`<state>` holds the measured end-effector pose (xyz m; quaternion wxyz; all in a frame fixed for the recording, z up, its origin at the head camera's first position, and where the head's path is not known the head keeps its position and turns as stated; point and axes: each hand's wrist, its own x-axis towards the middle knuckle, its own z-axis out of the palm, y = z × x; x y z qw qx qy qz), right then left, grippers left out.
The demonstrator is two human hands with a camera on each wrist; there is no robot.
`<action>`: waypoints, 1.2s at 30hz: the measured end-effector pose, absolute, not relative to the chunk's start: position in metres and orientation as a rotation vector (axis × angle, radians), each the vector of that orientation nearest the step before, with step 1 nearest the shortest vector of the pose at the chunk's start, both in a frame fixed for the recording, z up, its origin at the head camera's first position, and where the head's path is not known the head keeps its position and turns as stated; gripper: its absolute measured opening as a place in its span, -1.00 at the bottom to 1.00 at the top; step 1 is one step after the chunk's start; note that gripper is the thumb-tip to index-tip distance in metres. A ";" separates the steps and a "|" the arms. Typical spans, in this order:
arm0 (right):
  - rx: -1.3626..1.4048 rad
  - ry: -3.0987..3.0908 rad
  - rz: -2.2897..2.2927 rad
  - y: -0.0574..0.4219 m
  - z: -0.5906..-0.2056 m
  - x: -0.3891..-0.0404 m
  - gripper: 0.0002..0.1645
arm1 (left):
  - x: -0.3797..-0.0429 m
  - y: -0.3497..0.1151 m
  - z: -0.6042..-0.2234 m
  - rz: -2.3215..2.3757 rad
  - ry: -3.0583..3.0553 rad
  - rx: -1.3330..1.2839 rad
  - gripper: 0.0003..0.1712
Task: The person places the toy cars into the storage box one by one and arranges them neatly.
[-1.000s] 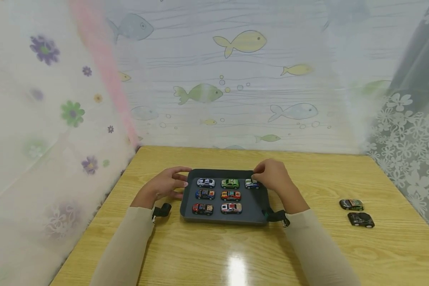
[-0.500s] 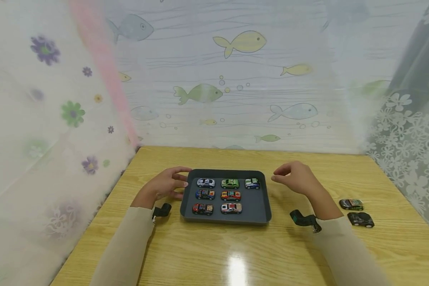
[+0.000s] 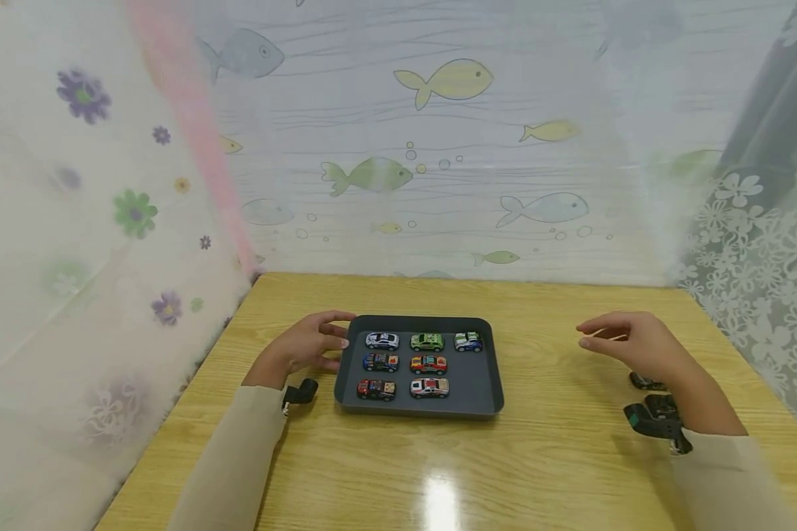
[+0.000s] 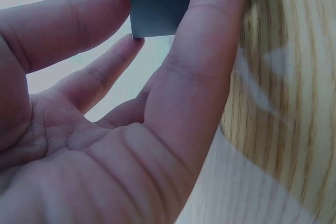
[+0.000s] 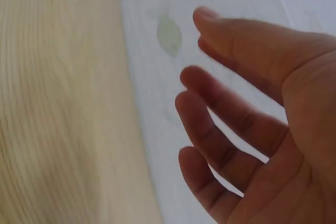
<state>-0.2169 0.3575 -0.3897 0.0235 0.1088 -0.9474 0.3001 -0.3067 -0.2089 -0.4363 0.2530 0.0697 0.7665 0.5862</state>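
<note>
A dark grey tray [image 3: 465, 408] lies on the table holding several small toy cars. A white-green-blue toy car [image 3: 468, 341] sits in its back right corner, with a green toy car [image 3: 427, 341] and a white toy car [image 3: 381, 341] to the left. My left hand [image 3: 312, 341] touches the tray's left side, fingers fairly straight against the wall; in the left wrist view the tray's grey corner [image 4: 157, 9] shows between them. My right hand [image 3: 640, 343] is over the table right of the tray, fingers loosely bent, nothing held. Below its wrist, two dark toy cars [image 3: 660, 404] are partly hidden.
The wooden table [image 3: 398, 464] ends at a pale fish-print curtain [image 3: 452, 169] behind. A flower-print curtain [image 3: 106, 295] borders the left side and a lace curtain [image 3: 757, 236] the right. Small black wrist devices [image 3: 300, 391] sit at both cuffs.
My right hand has let go of the white-green-blue toy car and moved right, away from the tray, to near the two dark cars. My left hand and the tray have stayed put.
</note>
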 end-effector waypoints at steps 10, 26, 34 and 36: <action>0.166 -2.961 0.980 0.430 -0.403 -0.195 -0.52 | -0.307 -0.207 -0.437 1.601 2.067 0.165 -0.31; 0.185 -3.036 1.243 0.479 -0.433 -0.189 -0.38 | -0.306 -0.208 -0.437 1.617 2.047 0.180 -0.29; 0.163 -3.090 1.235 0.481 -0.441 -0.190 -0.34 | -0.304 -0.207 -0.436 1.622 2.055 0.176 -0.29; 0.148 -3.098 1.213 0.480 -0.441 -0.191 -0.34 | -0.305 -0.207 -0.436 1.622 2.054 0.175 -0.28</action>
